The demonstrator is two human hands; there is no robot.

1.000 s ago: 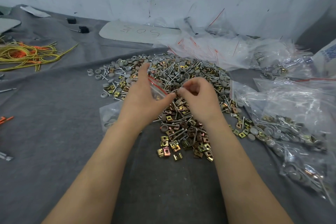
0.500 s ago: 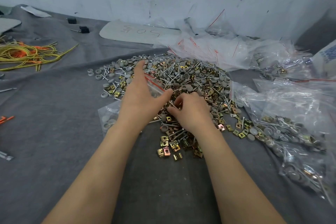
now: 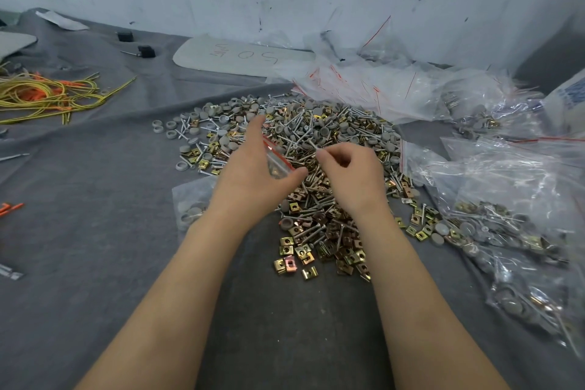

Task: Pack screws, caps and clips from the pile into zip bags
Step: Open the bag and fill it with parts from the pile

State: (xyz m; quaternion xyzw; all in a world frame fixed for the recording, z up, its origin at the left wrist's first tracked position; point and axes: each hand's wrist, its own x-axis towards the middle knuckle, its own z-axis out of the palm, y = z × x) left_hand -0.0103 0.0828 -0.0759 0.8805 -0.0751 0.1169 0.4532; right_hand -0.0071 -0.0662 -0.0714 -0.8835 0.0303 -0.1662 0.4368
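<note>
A wide pile of silver screws, grey caps and brass clips (image 3: 316, 142) lies on the grey cloth. My left hand (image 3: 253, 177) holds a small clear zip bag (image 3: 277, 158) with a red strip at its mouth, the opening held between thumb and fingers above the pile. My right hand (image 3: 351, 177) hovers just right of the bag's mouth, fingers curled and pinching something small and pale at the fingertips; I cannot make out what it is. Another bag with grey caps (image 3: 191, 203) lies under my left wrist.
Filled zip bags (image 3: 506, 231) are heaped to the right. Empty bags with red strips (image 3: 380, 89) lie behind the pile against the wall. A grey board (image 3: 240, 57) sits at the back, yellow and orange cords (image 3: 41, 95) at the far left.
My right hand dipped down into the clips near the front of the pile, then rose again to the bag's mouth. My left hand kept the bag in place.
</note>
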